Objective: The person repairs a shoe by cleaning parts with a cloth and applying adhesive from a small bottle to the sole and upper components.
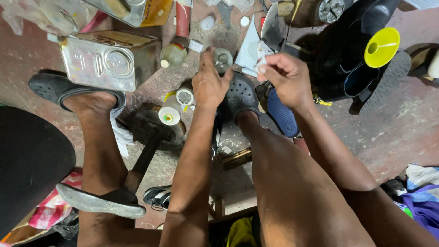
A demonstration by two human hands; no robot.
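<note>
Sitting low over a stained concrete floor (402,132), the person works with both hands out past their knees. The left hand (209,84) is closed around a small clear glass bottle (222,59), fingers wrapped at its base so the open neck points up and away; the bottle sits at the far edge of the hand, just above a black perforated clog (240,96) worn on the right foot. The right hand (286,77) is pinched shut on a small white scrap (261,64), held between thumb and fingertips just right of the bottle, the two hands near each other but not touching.

Right of the clog, under the right wrist, lies a blue shoe sole (281,114). Left of the left hand stands a white plastic bottle (170,112) with a yellow-and-green cap end, resting on a dark iron shoe last (153,130), and a small round tin (184,96) sits just beside it. Farther left is a dented rectangular metal can (98,61), and beyond it a yellowish bottle (173,55). On the far right a yellow funnel (381,45) rests on a heap of black shoes (352,68). The other foot wears a black clog (59,87) at the left.
</note>
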